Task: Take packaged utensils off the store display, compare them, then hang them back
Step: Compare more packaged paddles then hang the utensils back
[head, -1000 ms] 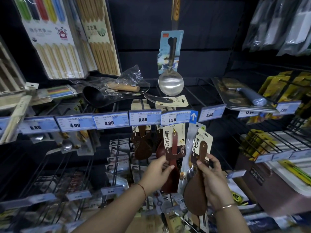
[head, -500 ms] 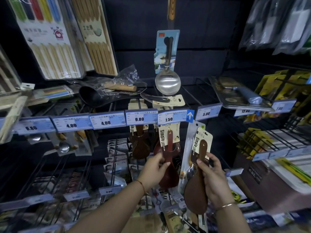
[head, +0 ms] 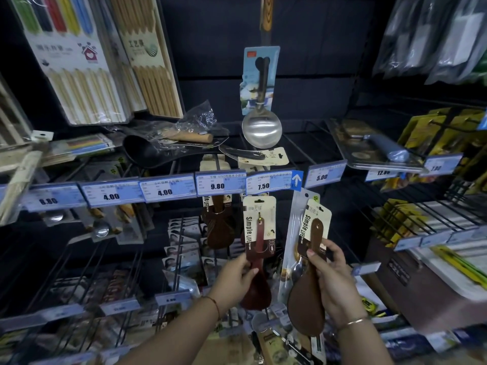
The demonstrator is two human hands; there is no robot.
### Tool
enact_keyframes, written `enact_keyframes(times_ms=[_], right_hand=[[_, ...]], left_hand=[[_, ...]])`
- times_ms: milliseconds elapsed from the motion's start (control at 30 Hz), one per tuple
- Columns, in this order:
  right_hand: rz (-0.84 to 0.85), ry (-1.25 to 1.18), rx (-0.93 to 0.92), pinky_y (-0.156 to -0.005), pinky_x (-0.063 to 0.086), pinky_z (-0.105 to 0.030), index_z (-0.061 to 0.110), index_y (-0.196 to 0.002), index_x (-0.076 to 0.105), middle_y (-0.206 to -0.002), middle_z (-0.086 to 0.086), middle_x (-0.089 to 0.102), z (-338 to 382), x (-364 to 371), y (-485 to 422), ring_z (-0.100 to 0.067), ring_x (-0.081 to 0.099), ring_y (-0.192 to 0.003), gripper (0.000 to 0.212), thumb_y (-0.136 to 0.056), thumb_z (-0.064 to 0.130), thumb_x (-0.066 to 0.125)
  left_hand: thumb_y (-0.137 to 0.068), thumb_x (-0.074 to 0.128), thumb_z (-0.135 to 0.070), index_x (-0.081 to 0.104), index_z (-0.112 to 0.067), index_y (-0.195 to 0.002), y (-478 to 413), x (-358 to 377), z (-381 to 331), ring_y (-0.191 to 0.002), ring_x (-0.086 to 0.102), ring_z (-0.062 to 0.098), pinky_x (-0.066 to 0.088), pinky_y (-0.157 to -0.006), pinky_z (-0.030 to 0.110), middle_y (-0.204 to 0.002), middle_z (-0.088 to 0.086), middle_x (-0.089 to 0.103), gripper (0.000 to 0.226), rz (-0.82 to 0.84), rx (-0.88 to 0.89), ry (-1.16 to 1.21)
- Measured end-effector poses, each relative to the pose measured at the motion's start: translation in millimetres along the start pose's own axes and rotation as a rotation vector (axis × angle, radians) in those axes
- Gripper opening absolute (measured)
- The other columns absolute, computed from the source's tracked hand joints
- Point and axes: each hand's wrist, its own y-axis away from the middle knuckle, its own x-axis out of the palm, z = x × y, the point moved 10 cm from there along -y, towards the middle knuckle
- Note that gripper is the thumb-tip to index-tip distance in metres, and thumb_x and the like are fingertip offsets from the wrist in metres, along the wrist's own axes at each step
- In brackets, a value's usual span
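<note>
Reddish spoon pack (head: 259, 233) pinched by left hand (head: 234, 275); brown paddle pack (head: 307, 306) gripped by right hand (head: 332, 283); packs side by side.

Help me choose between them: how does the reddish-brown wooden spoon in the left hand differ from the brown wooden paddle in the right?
Colour: the reddish-brown wooden spoon is darker and redder than the brown wooden paddle. Shape: the spoon's head is narrow, the paddle's a broad oval. Pose: the left hand holds the spoon nearly upright; the right hand holds the paddle leaning, top to the right. Both carry cream "Simple Life" cards.
</note>
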Motion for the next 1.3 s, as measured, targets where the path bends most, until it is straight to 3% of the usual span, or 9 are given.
enact_keyframes(times_ms=[233,400,633,967,1300], right_hand=[[0.026,0.012,-0.006,-0.054,0.056,-0.025,0.02,-0.12,0.052,-0.094,-0.013,0.072,-1,5,3,-0.014,0.07,-0.066,0.039,-0.089,-0.002,0.06],[0.015,0.027,-0.008,-0.056,0.056,-0.027,0.018,-0.125,0.05,-0.105,-0.018,0.069,0,4,3,-0.016,0.069,-0.07,0.041,-0.09,0.0,0.061],[0.006,0.025,-0.004,-0.057,0.057,-0.029,0.018,-0.127,0.05,-0.105,-0.02,0.071,1,-2,1,-0.019,0.07,-0.071,0.045,-0.088,-0.001,0.063],[-0.02,0.021,0.001,-0.056,0.057,-0.027,0.021,-0.127,0.051,-0.118,-0.024,0.066,1,-7,-1,-0.017,0.071,-0.073,0.046,-0.087,0.003,0.064],[0.007,-0.005,0.014,-0.053,0.056,-0.028,0.021,-0.124,0.053,-0.1,-0.017,0.072,-1,-3,0,-0.018,0.072,-0.069,0.043,-0.088,0.0,0.064]], left_hand=[[-0.092,0.057,-0.024,0.055,-0.039,-0.121,10,8,-1,-0.104,0.061,-0.001,0.051,-0.09,0.021,-0.104,-0.027,0.062,0.033,0.022,0.048,-0.055],[-0.093,0.055,-0.028,0.056,-0.035,-0.119,8,2,-15,-0.105,0.062,-0.001,0.053,-0.091,0.023,-0.109,-0.02,0.067,0.027,-0.02,0.093,-0.071],[-0.093,0.056,-0.026,0.06,-0.015,-0.109,-5,-14,-40,-0.102,0.065,0.013,0.055,-0.089,0.043,-0.105,-0.001,0.07,0.02,-0.11,0.129,-0.036],[-0.092,0.057,-0.017,0.06,-0.019,-0.114,-2,-17,-46,-0.1,0.064,0.008,0.054,-0.092,0.039,-0.101,-0.004,0.069,0.022,-0.124,0.116,0.042],[-0.093,0.057,-0.025,0.06,-0.013,-0.109,-7,-12,-48,-0.098,0.065,0.012,0.055,-0.087,0.043,-0.103,0.0,0.07,0.02,-0.106,0.09,-0.033]])
